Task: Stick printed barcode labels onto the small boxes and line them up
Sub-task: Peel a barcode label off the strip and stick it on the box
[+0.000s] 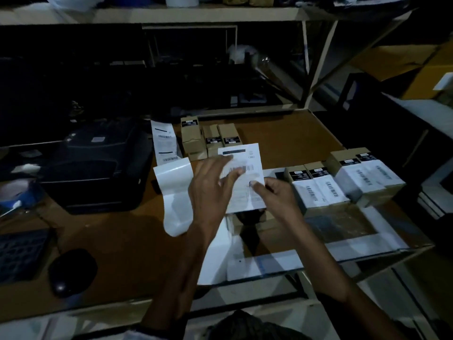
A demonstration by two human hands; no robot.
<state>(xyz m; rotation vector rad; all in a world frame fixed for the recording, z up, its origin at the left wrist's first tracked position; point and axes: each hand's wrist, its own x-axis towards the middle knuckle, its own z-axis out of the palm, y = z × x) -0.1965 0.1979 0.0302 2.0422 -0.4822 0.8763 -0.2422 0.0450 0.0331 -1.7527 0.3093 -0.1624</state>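
I have a printed label (242,175) between my hands, white with a black bar at its top and a barcode across its middle. My right hand (274,192) pinches its right edge, thumb curled on the face of the paper. My left hand (210,190) lies over the label's left side with the fingers straight and spread, the fingertips (236,171) pressing flat near the barcode — that hand grips nothing. A small box (247,219) sits under the label, mostly hidden by the paper and in shadow, so I cannot tell how far the label is stuck down.

Just right of my right hand stand the labelled boxes (343,182), side by side in a row, touching, each with a white barcode label on top and a black sticker on the far end. Beyond my fingertips a group of plain boxes (208,138) stands close together, brown with small black stickers.

Left of my left hand the empty backing strip (176,195) curls glossy and white over the brown table (289,133), running up to more printed labels (164,143) beside the black printer (98,163). Nearer me on that side lie a mouse (72,272) and the corner of a keyboard (22,253).
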